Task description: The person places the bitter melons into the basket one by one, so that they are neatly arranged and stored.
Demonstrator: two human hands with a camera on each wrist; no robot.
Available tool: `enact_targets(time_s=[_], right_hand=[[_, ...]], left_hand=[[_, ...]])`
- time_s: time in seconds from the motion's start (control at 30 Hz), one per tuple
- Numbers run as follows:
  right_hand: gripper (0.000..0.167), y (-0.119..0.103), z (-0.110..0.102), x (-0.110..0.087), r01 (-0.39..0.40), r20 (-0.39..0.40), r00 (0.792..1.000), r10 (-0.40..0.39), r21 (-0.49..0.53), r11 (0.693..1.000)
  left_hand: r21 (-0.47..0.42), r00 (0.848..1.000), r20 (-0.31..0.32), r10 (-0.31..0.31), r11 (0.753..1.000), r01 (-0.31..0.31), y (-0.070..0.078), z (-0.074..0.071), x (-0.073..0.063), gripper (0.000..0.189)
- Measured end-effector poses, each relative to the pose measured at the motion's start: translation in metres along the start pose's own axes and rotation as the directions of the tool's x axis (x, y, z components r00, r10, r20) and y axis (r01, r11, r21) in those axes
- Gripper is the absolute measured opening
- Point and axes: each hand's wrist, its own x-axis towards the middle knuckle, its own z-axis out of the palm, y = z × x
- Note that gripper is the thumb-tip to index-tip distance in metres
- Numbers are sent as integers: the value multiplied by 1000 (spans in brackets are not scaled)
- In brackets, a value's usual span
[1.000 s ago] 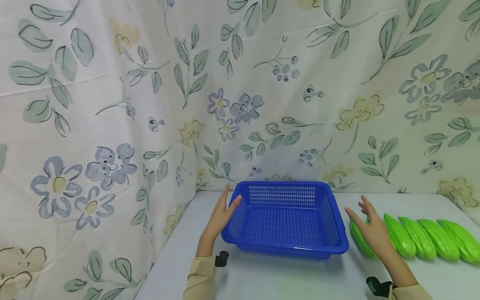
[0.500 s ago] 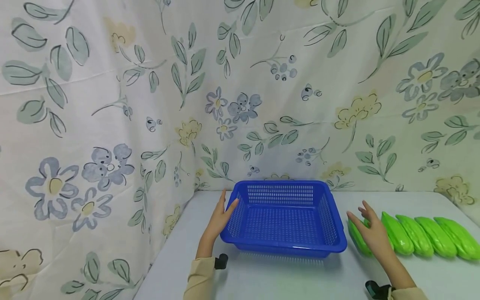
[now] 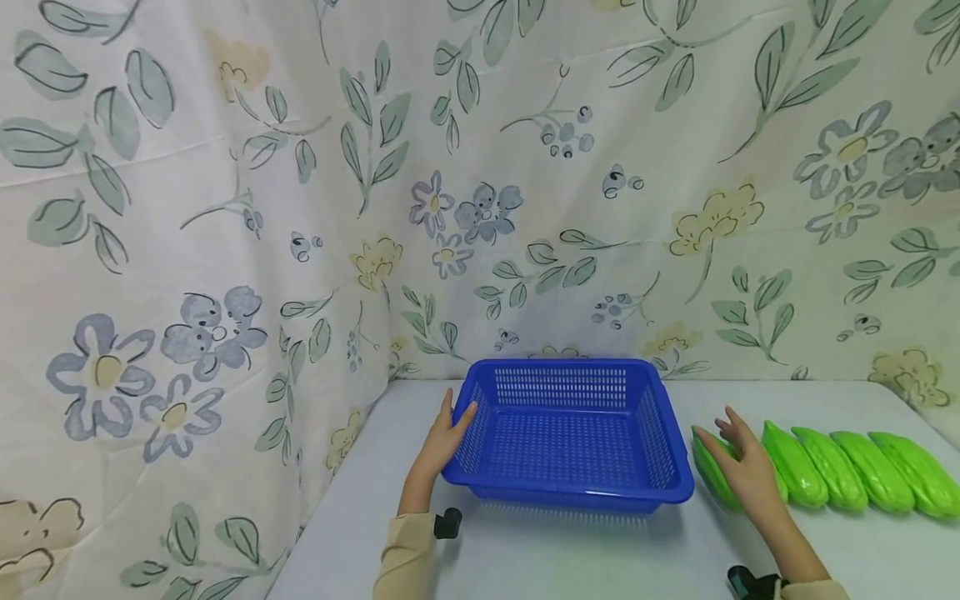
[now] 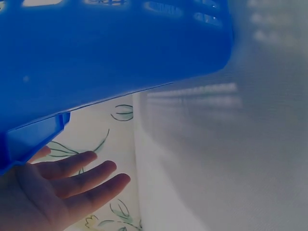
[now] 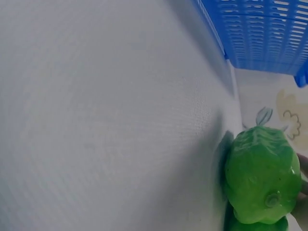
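A blue slotted plastic basket (image 3: pixel 566 492) stands on the white table in the head view. At its left side is my left hand (image 3: pixel 438 446), thumb by the rim; the left wrist view shows the fingers (image 4: pixel 96 195) straight and spread beneath the basket wall (image 4: pixel 115 48). To the right of the basket, my right hand (image 3: pixel 748 467) is over the leftmost glossy green, pointed, ribbed vegetable (image 3: pixel 711 468), hiding part of it. Seen from the right wrist, its blunt lobed end (image 5: pixel 262 175) faces the camera, and the right fingers (image 5: pixel 304 187) show only at the frame's edge, beside it.
Several more green vegetables (image 3: pixel 862 471) lie side by side in a row along the right of the white table (image 3: pixel 525 562). A floral cloth (image 3: pixel 562 192) hangs behind the table and along its left side.
The view has shifted slightly. My right hand has come a little lower over the leftmost green vegetable, and my left hand has lowered slightly beside the basket. The basket stays in place.
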Motion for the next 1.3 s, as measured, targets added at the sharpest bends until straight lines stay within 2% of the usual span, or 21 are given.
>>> enact_targets(time_s=[0.4, 0.63, 1.03, 1.13, 1.3], right_hand=[[83, 12, 1, -5, -8, 8, 1000, 8, 5, 1000], [85, 19, 3, -5, -3, -1, 1000, 3, 26, 1000], [86, 18, 11, -5, -53, 59, 997, 48, 92, 994], [87, 19, 13, -6, -73, 74, 995, 65, 104, 992], [87, 23, 14, -6, -82, 88, 993, 73, 102, 991]], left_hand=[[19, 999, 42, 2, 1000, -3, -1, 5, 2, 70], [32, 999, 39, 9, 999, -10, -2, 4, 3, 62], [38, 999, 38, 9, 999, -10, -5, 2, 5, 58], [4, 999, 40, 21, 1000, -21, -8, 2, 5, 59], [11, 996, 34, 86, 996, -86, -15, 2, 5, 65]])
